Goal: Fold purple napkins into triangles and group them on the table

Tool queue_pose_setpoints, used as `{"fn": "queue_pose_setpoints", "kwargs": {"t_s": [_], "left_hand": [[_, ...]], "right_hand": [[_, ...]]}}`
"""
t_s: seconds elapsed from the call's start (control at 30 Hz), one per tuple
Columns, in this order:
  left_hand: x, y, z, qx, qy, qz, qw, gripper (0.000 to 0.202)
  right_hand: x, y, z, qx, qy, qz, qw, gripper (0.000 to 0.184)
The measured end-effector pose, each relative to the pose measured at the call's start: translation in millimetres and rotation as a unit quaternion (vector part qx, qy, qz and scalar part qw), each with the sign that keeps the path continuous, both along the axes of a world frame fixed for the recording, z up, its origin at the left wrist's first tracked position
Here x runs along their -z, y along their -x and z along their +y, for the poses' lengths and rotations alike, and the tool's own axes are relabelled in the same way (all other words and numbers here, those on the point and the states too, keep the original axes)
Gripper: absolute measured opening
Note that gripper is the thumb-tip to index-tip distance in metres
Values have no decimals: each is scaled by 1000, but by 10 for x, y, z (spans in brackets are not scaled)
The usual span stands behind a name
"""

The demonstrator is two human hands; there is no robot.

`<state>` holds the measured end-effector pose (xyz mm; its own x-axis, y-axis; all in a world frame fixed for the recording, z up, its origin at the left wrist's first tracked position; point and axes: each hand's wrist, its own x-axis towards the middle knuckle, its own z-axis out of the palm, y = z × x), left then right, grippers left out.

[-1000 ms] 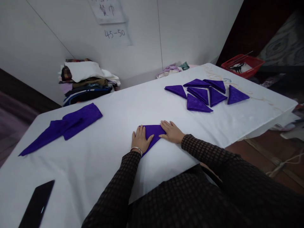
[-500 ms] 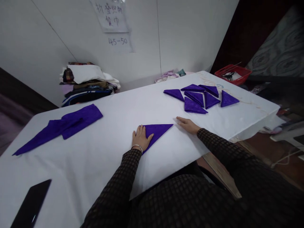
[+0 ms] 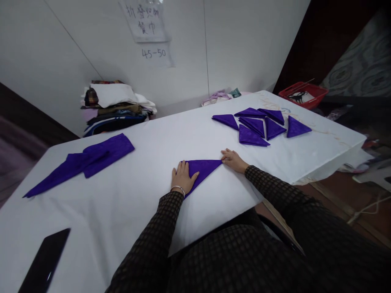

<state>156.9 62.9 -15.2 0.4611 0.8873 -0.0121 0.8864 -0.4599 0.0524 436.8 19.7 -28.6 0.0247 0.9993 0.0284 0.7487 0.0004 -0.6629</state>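
Observation:
A purple cloth napkin [image 3: 203,170], folded to a triangle, lies on the white-covered table in front of me. My left hand [image 3: 182,179] rests flat on its left part, fingers stretched out and thumb spread over the cloth. At the napkin's pointed right corner is my right hand [image 3: 234,160], its thumb and fingertips closed on the tip. Several purple napkins folded into triangles [image 3: 253,137] lie beyond my right hand. Farther left are unfolded or loosely folded purple cloths [image 3: 106,152], partly overlapping.
A black phone-like slab [image 3: 45,260] lies at the table's near left. A stack of folded clothes [image 3: 114,110] stands by the wall, below handwritten paper signs [image 3: 148,24]. Pinkish cloth [image 3: 217,97] sits at the back edge. A red basket [image 3: 317,97] is beyond the far right corner.
My right hand has moved left from beside the napkin to its right corner and closed on the tip. My left hand stays on the cloth. The view has shifted slightly.

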Motion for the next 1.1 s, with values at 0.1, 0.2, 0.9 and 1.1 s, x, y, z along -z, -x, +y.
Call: {"fn": "queue_pose_setpoints", "kwargs": {"t_s": [0.1,0.2,0.9,1.1], "left_hand": [[-9,-3,-5,2,2,2,1000,75],[-4,-1,-4,1,3,3,1000,76],[-3,38,10,11,34,37,999,63],[15,5,-3,0,9,5,1000,74]], "right_hand": [[4,4,1,1,-5,-8,1000,15],[-3,3,-2,-2,-8,-16,1000,15],[-135,1507,226,-172,-61,-104,978,78],[-24,907,142,-119,-60,-172,976,71]]}}
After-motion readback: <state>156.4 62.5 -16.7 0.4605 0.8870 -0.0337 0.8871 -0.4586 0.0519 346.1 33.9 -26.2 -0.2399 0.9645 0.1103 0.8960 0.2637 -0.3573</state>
